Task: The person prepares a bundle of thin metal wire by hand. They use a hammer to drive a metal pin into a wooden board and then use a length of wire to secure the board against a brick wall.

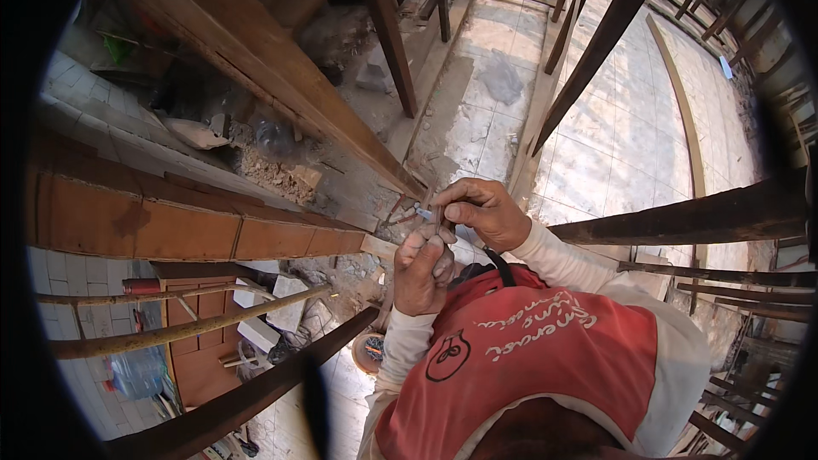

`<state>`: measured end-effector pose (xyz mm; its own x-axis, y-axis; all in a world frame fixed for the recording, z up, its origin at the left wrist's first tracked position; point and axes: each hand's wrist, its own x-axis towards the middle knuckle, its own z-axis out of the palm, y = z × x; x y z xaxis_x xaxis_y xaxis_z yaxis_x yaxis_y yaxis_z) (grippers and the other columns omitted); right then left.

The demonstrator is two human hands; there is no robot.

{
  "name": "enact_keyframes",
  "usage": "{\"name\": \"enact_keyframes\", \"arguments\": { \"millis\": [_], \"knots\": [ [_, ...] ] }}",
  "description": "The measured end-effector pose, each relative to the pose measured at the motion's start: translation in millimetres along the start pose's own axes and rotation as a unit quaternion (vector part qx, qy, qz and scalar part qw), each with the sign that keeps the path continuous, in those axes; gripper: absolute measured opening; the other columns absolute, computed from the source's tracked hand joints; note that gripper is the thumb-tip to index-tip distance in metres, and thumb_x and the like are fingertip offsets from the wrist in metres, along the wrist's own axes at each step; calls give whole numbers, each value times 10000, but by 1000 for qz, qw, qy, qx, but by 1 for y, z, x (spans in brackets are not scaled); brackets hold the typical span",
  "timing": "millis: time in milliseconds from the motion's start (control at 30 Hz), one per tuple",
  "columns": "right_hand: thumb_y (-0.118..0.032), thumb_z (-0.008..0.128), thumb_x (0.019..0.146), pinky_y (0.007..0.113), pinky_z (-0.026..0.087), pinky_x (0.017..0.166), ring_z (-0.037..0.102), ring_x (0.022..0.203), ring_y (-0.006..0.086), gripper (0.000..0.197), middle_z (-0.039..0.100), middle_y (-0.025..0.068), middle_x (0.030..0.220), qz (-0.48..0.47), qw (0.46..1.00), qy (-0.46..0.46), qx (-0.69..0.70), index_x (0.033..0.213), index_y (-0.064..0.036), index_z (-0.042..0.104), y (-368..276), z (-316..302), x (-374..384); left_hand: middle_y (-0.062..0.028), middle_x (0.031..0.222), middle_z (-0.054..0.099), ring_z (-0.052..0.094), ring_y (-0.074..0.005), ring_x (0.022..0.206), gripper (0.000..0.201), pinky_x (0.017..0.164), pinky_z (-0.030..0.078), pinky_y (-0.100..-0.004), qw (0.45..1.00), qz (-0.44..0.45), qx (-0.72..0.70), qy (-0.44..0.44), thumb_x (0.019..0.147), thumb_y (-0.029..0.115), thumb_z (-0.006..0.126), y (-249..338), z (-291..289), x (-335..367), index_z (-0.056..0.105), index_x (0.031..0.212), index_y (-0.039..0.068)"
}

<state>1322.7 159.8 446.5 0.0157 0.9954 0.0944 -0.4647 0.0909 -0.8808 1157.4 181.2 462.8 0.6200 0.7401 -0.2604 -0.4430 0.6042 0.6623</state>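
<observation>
In front of my chest my two hands meet. My left hand [420, 273] is closed, its fingers curled with the thumb on top. Just above it, my right hand [484, 215] pinches with thumb and forefinger. Between them stands a thin, dark, narrow piece [439, 217], too small to name; it seems to run from the right fingertips down into the left fist. A small pale-blue bit [424, 214] shows beside the fingers, and I cannot tell whether it is held. The curled fingers hide most of what is inside the left hand.
A thick wooden post [298, 89] rises just beyond my hands. An orange-tiled ledge [187, 221] runs along the left. Rubble [268, 172] lies behind it, and a round container [368, 352] stands below my left arm. Dark timber props [682, 213] slant around the right side.
</observation>
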Motion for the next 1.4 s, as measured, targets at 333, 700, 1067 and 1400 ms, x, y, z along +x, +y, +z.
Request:
{"name": "enact_keyframes", "arguments": {
  "millis": [333,700,1067,1400],
  "knots": [
    [-203,658,903,271,499,690,595,821,127,271,595,41,973,103,976,8,191,1089,-22,582,34,19,56,-14,730,509,340,-29,465,147,406,280,-179,998,-17,-25,-46,955,177,526,39,-50,36,549,925,35],
    [-120,596,929,251,462,678,563,751,100,149,610,47,899,26,998,43,-25,972,19,624,16,11,99,-22,717,536,408,-38,517,125,432,304,-178,993,104,31,48,931,143,558,41,-36,84,559,920,18],
    [-96,642,888,226,462,700,569,835,82,101,592,25,908,93,990,73,70,923,-1,630,-5,-86,211,17,668,499,401,-42,548,141,464,303,-196,979,128,72,142,928,173,572,48,5,221,559,929,33],
    [-74,613,911,261,482,724,598,847,129,178,635,95,923,-61,992,50,-94,1038,48,633,-67,-213,326,15,631,479,389,-38,501,67,440,307,-191,963,131,61,226,943,104,514,58,85,385,541,945,43]
  ]
}}
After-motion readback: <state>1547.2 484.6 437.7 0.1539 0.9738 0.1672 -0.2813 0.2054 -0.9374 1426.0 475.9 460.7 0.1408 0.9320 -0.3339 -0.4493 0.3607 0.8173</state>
